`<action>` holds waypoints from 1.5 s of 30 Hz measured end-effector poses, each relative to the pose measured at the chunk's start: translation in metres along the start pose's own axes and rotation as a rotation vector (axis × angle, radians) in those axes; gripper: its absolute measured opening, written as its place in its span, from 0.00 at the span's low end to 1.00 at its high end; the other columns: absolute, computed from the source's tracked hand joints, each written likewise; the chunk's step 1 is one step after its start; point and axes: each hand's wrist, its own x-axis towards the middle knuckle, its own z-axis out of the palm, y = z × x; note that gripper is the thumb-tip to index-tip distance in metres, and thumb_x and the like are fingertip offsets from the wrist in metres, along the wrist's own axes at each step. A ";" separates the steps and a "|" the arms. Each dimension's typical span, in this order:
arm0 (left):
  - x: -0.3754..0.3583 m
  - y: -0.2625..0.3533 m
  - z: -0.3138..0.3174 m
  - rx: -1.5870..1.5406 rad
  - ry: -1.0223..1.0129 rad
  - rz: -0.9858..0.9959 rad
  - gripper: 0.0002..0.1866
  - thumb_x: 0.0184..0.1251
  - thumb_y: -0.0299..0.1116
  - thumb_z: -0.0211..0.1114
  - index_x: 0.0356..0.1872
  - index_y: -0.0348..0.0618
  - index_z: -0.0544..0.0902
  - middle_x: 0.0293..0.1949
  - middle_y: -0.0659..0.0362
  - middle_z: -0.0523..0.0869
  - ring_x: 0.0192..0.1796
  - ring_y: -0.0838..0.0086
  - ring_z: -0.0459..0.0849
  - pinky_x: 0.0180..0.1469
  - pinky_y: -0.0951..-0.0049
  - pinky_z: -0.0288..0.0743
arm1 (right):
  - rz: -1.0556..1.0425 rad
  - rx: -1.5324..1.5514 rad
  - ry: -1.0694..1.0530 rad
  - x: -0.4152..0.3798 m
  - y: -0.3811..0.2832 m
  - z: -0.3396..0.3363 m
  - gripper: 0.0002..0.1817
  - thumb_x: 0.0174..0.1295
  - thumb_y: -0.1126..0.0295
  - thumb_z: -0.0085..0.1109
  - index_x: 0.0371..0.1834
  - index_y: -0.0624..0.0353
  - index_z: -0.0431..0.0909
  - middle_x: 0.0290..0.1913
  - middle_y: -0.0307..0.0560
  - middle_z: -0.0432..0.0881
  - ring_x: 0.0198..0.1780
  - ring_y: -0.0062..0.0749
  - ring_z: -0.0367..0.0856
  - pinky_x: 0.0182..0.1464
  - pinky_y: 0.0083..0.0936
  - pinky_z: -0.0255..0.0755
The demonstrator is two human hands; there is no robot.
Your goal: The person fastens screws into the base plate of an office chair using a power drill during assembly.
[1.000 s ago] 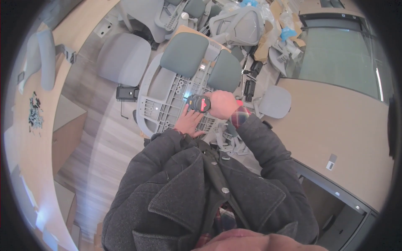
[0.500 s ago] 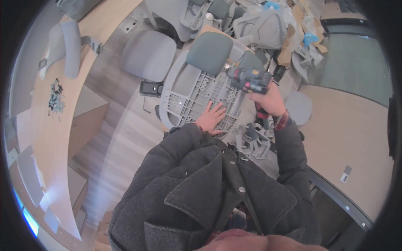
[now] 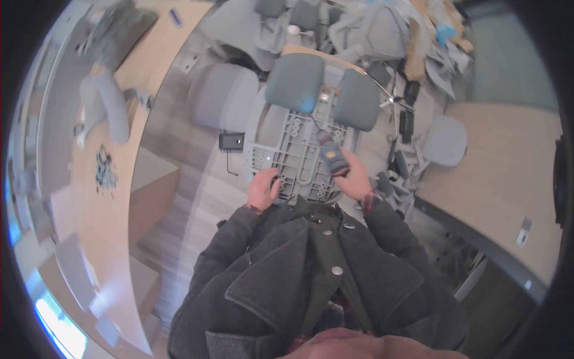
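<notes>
A grey plastic chair part with a ribbed lattice lies in front of me. Two dark grey-green pads lie at its far end, the left pad and the right pad. My right hand is wrapped round a cordless drill held over the lattice; its bit points away from me, toward the left pad's near edge. At the lattice's near left corner is my left hand, fingers loosely apart and holding nothing, fingertips at the frame.
A grey chair seat and a black metal mechanism are to the left. Loose screws lie on the curved desk. Chair parts and packaging crowd the back; another desk stands at right.
The drill has come left and nearer, turning so its bit points away from me over the lattice. My left hand has moved left across the lattice to its near left corner.
</notes>
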 end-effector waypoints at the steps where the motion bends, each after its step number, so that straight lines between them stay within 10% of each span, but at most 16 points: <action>1: -0.005 -0.005 -0.002 0.018 0.020 -0.028 0.18 0.75 0.42 0.62 0.54 0.40 0.86 0.54 0.52 0.88 0.58 0.58 0.84 0.63 0.59 0.77 | -0.079 -0.071 -0.035 0.003 0.003 0.009 0.39 0.50 0.73 0.62 0.72 0.57 0.69 0.61 0.48 0.82 0.63 0.38 0.76 0.64 0.35 0.70; 3: -0.007 -0.012 -0.002 0.029 0.020 -0.028 0.17 0.75 0.43 0.62 0.53 0.42 0.87 0.52 0.53 0.89 0.57 0.59 0.86 0.61 0.59 0.79 | -0.167 -0.177 -0.040 0.009 0.012 0.025 0.44 0.50 0.75 0.61 0.77 0.54 0.64 0.66 0.44 0.78 0.70 0.39 0.70 0.69 0.34 0.66; 6: -0.001 -0.013 -0.001 0.010 -0.025 -0.025 0.17 0.74 0.40 0.64 0.57 0.43 0.84 0.55 0.54 0.88 0.57 0.60 0.85 0.62 0.60 0.78 | -0.358 -0.392 0.084 0.031 0.025 0.060 0.39 0.40 0.78 0.58 0.66 0.56 0.71 0.53 0.55 0.82 0.53 0.54 0.79 0.52 0.45 0.72; 9: 0.011 0.000 -0.002 0.075 -0.118 0.152 0.17 0.73 0.37 0.65 0.57 0.42 0.82 0.55 0.52 0.87 0.57 0.57 0.84 0.63 0.59 0.75 | -0.524 -0.376 0.280 0.043 0.039 0.085 0.21 0.52 0.70 0.67 0.50 0.53 0.74 0.34 0.49 0.80 0.34 0.51 0.81 0.32 0.46 0.67; 15: 0.038 0.021 0.003 0.029 -0.474 0.321 0.12 0.76 0.37 0.62 0.49 0.40 0.84 0.45 0.53 0.88 0.45 0.59 0.86 0.49 0.60 0.80 | -0.366 -0.575 0.255 0.027 0.064 0.100 0.38 0.56 0.80 0.58 0.74 0.51 0.66 0.66 0.53 0.68 0.62 0.54 0.67 0.56 0.48 0.69; 21: 0.040 0.047 0.023 -0.028 -0.716 0.372 0.09 0.76 0.36 0.59 0.44 0.44 0.83 0.42 0.55 0.88 0.45 0.57 0.86 0.47 0.61 0.79 | -0.086 -0.196 0.509 -0.068 0.116 0.036 0.35 0.60 0.63 0.61 0.74 0.54 0.68 0.72 0.53 0.71 0.72 0.52 0.66 0.75 0.51 0.58; 30: 0.002 0.141 0.094 0.062 -0.676 -0.025 0.12 0.71 0.40 0.64 0.44 0.45 0.87 0.37 0.56 0.89 0.38 0.64 0.86 0.46 0.66 0.78 | 0.790 0.403 0.450 -0.121 0.378 -0.012 0.37 0.65 0.59 0.62 0.77 0.56 0.63 0.71 0.54 0.74 0.67 0.47 0.77 0.70 0.38 0.69; 33: -0.023 0.193 0.149 0.028 -0.689 -0.680 0.14 0.60 0.31 0.60 0.45 0.58 0.88 0.35 0.68 0.88 0.41 0.84 0.82 0.36 0.81 0.67 | 0.866 0.443 0.303 -0.104 0.464 -0.030 0.36 0.67 0.62 0.58 0.78 0.57 0.62 0.71 0.51 0.75 0.70 0.43 0.74 0.73 0.34 0.65; 35: -0.040 0.205 0.187 0.082 -0.773 -0.795 0.11 0.63 0.33 0.63 0.44 0.56 0.89 0.39 0.65 0.90 0.47 0.79 0.85 0.50 0.78 0.73 | 0.889 0.352 0.141 -0.087 0.520 -0.044 0.36 0.68 0.62 0.57 0.79 0.57 0.60 0.73 0.54 0.71 0.71 0.48 0.71 0.73 0.37 0.65; 39: -0.040 0.232 0.237 0.231 -0.951 -0.841 0.19 0.68 0.52 0.64 0.48 0.50 0.89 0.48 0.56 0.90 0.54 0.62 0.87 0.61 0.61 0.80 | 0.889 0.146 0.075 -0.055 0.616 -0.041 0.21 0.69 0.73 0.49 0.65 0.60 0.73 0.58 0.59 0.80 0.59 0.52 0.80 0.61 0.39 0.76; 45: -0.082 0.143 0.279 0.349 -0.832 -0.777 0.12 0.71 0.40 0.63 0.44 0.49 0.90 0.42 0.60 0.93 0.46 0.66 0.91 0.53 0.64 0.83 | 0.818 -0.154 0.068 -0.017 0.749 0.001 0.28 0.61 0.70 0.60 0.67 0.58 0.70 0.56 0.55 0.79 0.55 0.49 0.81 0.55 0.39 0.77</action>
